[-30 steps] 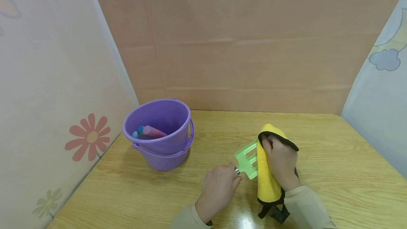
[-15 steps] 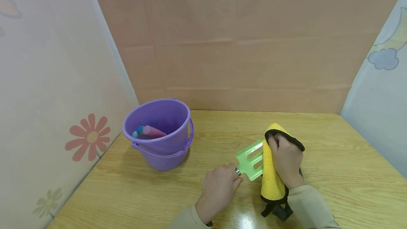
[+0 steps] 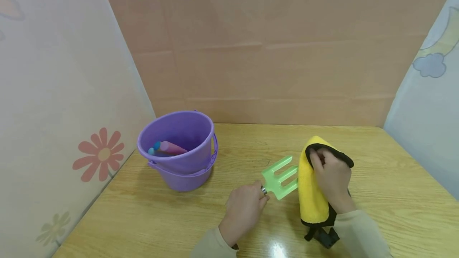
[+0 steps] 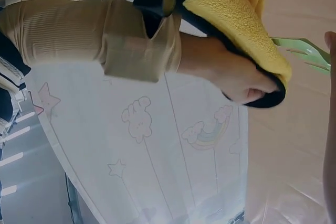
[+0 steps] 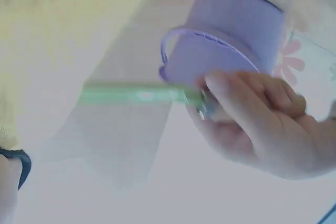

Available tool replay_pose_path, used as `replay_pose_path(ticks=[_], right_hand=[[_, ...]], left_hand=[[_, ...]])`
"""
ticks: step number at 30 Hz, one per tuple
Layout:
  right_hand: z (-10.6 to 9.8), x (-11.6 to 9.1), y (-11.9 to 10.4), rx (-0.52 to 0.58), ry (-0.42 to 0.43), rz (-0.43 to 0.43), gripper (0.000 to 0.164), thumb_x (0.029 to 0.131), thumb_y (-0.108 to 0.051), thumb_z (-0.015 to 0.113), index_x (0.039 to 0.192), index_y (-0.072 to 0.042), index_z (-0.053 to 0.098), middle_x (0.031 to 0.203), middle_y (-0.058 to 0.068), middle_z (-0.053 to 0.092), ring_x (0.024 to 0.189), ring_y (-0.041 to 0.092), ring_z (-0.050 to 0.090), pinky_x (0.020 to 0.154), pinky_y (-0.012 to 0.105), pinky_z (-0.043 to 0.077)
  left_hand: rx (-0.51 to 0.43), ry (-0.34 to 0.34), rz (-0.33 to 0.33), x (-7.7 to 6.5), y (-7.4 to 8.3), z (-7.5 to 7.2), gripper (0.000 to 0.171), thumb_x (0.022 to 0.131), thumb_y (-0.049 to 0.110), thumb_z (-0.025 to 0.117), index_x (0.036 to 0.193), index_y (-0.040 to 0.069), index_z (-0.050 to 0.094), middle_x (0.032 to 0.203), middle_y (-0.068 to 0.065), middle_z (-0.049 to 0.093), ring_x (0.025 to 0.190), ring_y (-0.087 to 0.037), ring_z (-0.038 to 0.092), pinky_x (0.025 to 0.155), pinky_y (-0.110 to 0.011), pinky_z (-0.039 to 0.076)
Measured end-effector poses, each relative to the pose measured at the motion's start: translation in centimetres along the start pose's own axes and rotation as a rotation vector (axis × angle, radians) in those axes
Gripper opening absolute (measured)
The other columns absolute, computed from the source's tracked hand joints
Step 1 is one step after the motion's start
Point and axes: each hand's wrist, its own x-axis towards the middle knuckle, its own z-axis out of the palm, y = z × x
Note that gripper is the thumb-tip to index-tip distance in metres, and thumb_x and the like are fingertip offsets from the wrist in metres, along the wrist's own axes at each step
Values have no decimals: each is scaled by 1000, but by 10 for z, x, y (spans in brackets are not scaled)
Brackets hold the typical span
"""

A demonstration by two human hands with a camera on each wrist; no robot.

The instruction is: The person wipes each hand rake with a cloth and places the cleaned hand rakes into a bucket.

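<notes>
In the head view my left hand grips the handle of a green hand fork just behind its metal collar. The fork's head points right, its three tines showing. My right hand holds a folded yellow towel with black edging, fingers curled into its upper fold. The towel's left side stands right at the tine tips. From the left wrist, the towel appears bunched in the right hand, with the green fork beyond it. The right wrist view shows the left hand wrapped around the handle.
A purple bucket stands on the wooden table at the left, its handle hanging down. Pink and blue sticks lie inside it. A black strap-mounted device sits under the right wrist. Printed cloth walls enclose the table.
The right hand and towel have slid right along the fork, baring the tines up to their tips. The left hand and fork have shifted only slightly.
</notes>
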Motion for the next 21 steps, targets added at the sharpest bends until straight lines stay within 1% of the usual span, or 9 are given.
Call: replay_pose_path(ticks=[3,7,10,13,15,16,17,18,21], right_hand=[[-4,0,-8,49,3,-71,25,84,-14,60,61,-7,56,47,-3,43,42,-3,30,36,21,27],[-5,1,-21,80,27,-199,46,92,-37,50,59,-7,58,47,-3,47,40,1,34,36,19,29],[-2,1,-29,83,45,-322,58,93,-51,40,54,-11,54,46,-5,45,38,1,33,35,18,28],[5,-2,-35,78,42,-467,55,92,-53,41,52,-16,45,46,-9,37,39,0,27,34,17,25],[10,-6,-39,81,0,-527,53,91,-55,40,53,-18,40,48,-10,32,42,1,25,35,17,26],[11,-8,-40,83,-28,-543,53,91,-55,40,54,-18,41,49,-10,34,42,2,28,36,19,29],[12,-10,-41,73,-56,-553,52,89,-56,42,54,-17,42,49,-9,36,42,3,32,37,20,32],[12,-12,-42,61,-90,-555,49,87,-54,50,55,-17,44,50,-8,38,43,5,35,38,23,34],[12,-14,-44,36,-188,-545,39,71,-41,72,56,-16,47,51,-6,42,47,9,41,42,28,39]], left_hand=[[5,-17,-10,0,-1,1,28,75,25,74,67,10,53,51,9,38,42,0,26,37,-12,22],[-7,-54,-40,2,0,0,26,77,26,73,68,10,54,52,9,41,43,-1,29,37,-13,25],[5,-60,-53,3,-1,0,26,77,27,73,68,12,54,52,9,43,43,-1,32,38,-15,26],[5,-62,-62,4,-2,0,28,76,26,74,66,12,52,50,9,41,42,-1,32,37,-14,25],[-6,-66,-70,4,-2,0,28,76,25,75,66,12,51,50,9,39,41,-1,31,36,-13,23],[-14,-69,-73,4,-2,0,29,76,25,75,65,12,51,50,9,38,41,-1,30,36,-12,23],[-20,-68,-73,4,-3,0,29,76,24,75,65,12,50,50,9,37,41,-1,29,36,-12,22],[-23,-63,-75,4,-3,0,29,76,24,74,64,12,50,50,10,36,41,-1,29,36,-12,22],[-29,-44,-73,2,-4,0,30,76,25,74,64,13,50,50,10,35,42,-1,28,36,-13,23]])
